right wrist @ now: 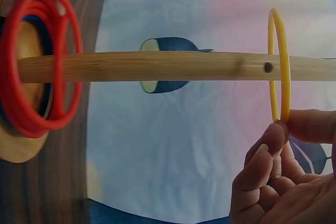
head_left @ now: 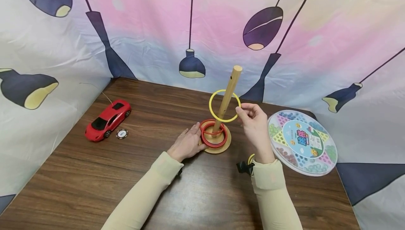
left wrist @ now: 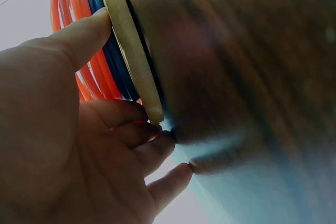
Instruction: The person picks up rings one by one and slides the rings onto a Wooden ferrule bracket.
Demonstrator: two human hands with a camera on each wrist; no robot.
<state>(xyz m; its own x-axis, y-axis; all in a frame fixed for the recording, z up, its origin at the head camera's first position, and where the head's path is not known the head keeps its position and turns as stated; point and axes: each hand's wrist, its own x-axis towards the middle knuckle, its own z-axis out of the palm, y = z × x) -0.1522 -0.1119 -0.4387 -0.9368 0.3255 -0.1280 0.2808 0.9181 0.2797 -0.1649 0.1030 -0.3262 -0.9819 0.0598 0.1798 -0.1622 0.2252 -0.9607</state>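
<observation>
A wooden ring toss stand has an upright peg (head_left: 233, 82) on a round base (head_left: 228, 140). Several red rings (head_left: 215, 145) lie stacked around the peg's foot, with dark blue rings (left wrist: 119, 72) beneath them. My left hand (head_left: 186, 142) grips the base at its left edge, thumb and fingers on the rim. My right hand (head_left: 255, 126) pinches a yellow ring (head_left: 210, 105) between thumb and fingertips. In the right wrist view the yellow ring (right wrist: 284, 61) encircles the peg, well above the red stack.
A red toy car (head_left: 108, 120) and a poker chip (head_left: 122, 133) are on the left of the wooden table (head_left: 95, 177). A round Chinese checkers box (head_left: 303, 140) lies on the right. Printed cloth (head_left: 152, 29) hangs behind. A black wrist camera (head_left: 245, 167) sits at my right cuff.
</observation>
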